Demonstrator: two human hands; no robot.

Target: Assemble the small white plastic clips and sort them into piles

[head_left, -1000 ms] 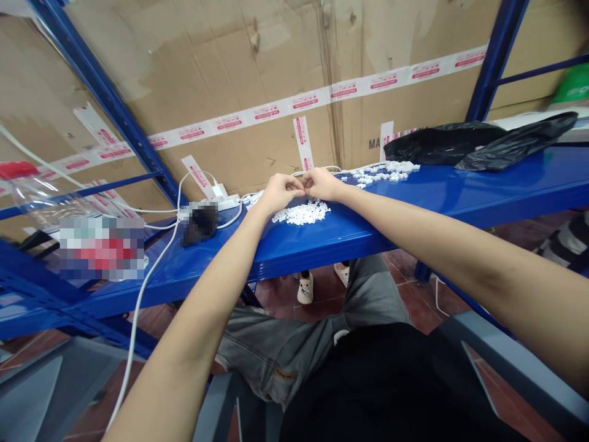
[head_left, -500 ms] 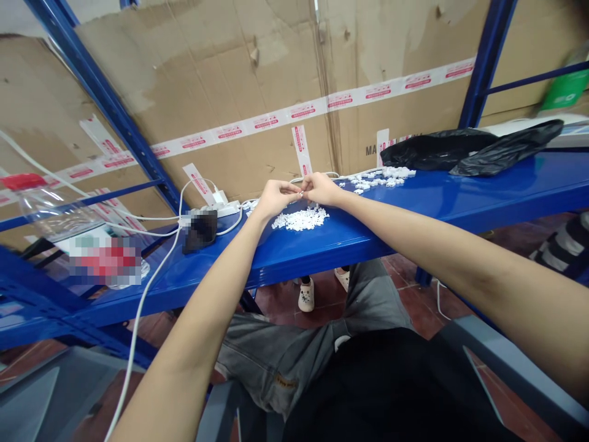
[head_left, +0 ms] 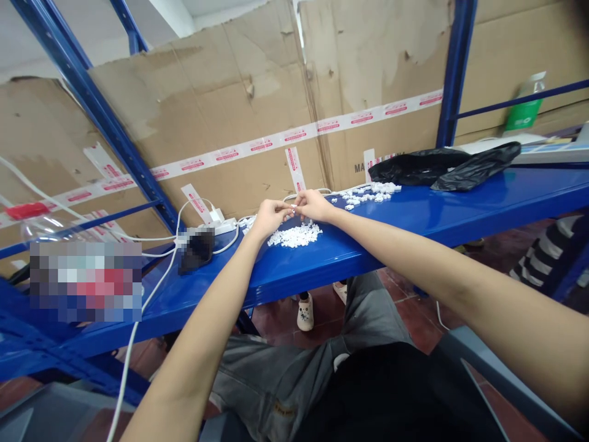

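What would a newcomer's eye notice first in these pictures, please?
Probably the left grip and right grip, close together over the blue table, with a small white piece between them. Just below them in the view lies a bright heap of white pieces. Farther right, a black plastic bag stands out against the brown cardboard behind.

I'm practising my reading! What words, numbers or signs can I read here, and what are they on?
"MA": on the cardboard, left of the black bag; the letters after it are partly hidden.
Red print on white tape: too small.
Trouser tag: too blurred.
Green bottle label: too small.
Red-capped bottle: pixelated over.
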